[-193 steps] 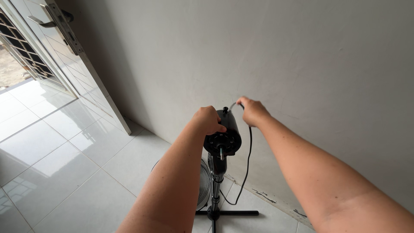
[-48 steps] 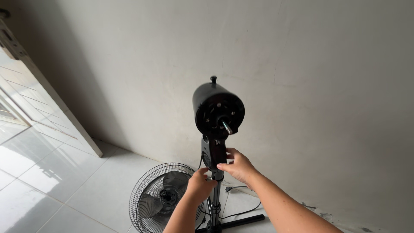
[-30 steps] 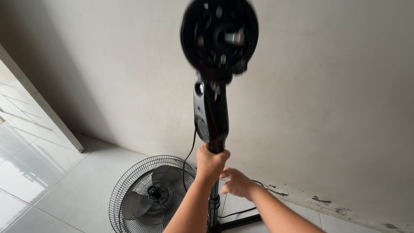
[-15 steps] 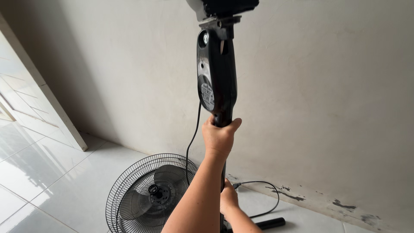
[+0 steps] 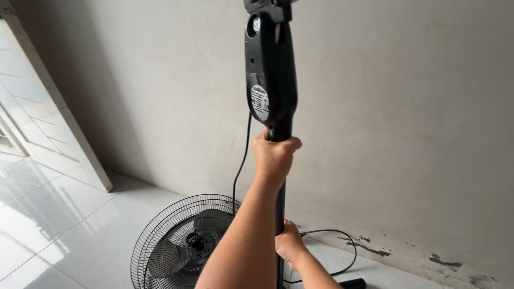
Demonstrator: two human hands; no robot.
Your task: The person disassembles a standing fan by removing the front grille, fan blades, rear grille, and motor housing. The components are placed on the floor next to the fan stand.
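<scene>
Both hands are gripping: left hand [image 5: 274, 156] clamping the fan's neck [image 5: 271, 80], right hand [image 5: 289, 244] seemingly wrapping the pole [image 5: 279, 206]; the top-heavy stand could be tipping onto the fan grille [image 5: 176, 243].

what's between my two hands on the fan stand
In the head view, only the black pole runs between the left hand above and the right hand below.

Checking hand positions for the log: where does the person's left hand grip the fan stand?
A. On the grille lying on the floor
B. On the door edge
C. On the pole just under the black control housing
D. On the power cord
C: the left hand wraps the pole directly below the control housing, while the right hand grips lower down.
</scene>
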